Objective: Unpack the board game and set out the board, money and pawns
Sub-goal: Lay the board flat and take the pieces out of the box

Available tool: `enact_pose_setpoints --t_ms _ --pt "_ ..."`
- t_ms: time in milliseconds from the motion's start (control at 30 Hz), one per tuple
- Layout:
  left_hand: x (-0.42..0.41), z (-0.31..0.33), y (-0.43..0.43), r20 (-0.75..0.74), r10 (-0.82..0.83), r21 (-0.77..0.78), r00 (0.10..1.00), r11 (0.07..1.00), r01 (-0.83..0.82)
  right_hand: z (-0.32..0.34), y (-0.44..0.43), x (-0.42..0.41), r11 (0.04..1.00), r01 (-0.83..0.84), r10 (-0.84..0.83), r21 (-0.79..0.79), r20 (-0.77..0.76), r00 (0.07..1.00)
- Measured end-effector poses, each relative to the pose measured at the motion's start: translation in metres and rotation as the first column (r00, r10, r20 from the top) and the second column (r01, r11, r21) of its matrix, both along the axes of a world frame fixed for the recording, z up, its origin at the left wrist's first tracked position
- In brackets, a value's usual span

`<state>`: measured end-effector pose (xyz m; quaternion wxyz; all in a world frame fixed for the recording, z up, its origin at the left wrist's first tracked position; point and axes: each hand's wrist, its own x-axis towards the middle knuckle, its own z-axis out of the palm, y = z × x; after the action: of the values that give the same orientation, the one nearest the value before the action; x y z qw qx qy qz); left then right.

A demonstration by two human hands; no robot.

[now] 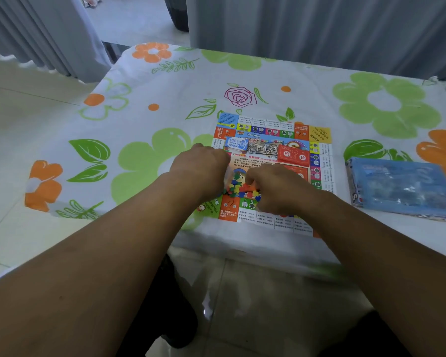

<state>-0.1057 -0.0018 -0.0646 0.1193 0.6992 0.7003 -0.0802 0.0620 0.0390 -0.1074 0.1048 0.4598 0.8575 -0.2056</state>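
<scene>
The colourful paper game board [319, 143] lies unfolded on the table. A blue card pack [236, 144] and a red card pack [294, 155] sit on its upper half. Over the board's lower middle, my left hand [198, 168] and my right hand [276, 185] both grip a clear plastic bag of small coloured pawn pieces [240, 190], one at each side. The fingers of both hands are curled onto the bag, and most of the bag is hidden beneath them.
A blue game box [399, 189] lies to the right of the board near the table's front edge. The table wears a white cloth with green and orange flowers [139, 161]. Grey curtains hang behind, and tiled floor shows below.
</scene>
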Motion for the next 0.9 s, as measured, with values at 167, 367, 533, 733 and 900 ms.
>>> enact_pose_setpoints --t_ms 167,367,533,733,900 --pt "-0.001 0.001 0.0 -0.002 0.007 -0.035 1.0 0.999 -0.007 -0.006 0.002 -0.001 0.999 0.029 -0.03 -0.025 -0.037 0.999" --pt "0.0 0.003 -0.001 0.136 0.068 -0.046 0.988 0.997 -0.062 -0.01 0.007 -0.003 0.995 0.069 -0.077 -0.071 -0.124 0.989" --pt "-0.003 0.004 0.001 0.327 0.202 -0.108 0.923 0.979 -0.175 -0.012 0.011 -0.004 0.991 0.112 -0.124 -0.067 -0.221 0.967" --pt "-0.005 0.006 0.004 0.38 0.245 -0.124 0.892 0.969 -0.213 -0.006 0.015 0.002 0.984 0.157 -0.175 -0.081 -0.294 0.94" --pt "-0.004 0.007 0.005 0.422 0.27 -0.128 0.866 0.963 -0.237 -0.002 0.016 0.005 0.983 0.162 -0.178 -0.081 -0.277 0.944"
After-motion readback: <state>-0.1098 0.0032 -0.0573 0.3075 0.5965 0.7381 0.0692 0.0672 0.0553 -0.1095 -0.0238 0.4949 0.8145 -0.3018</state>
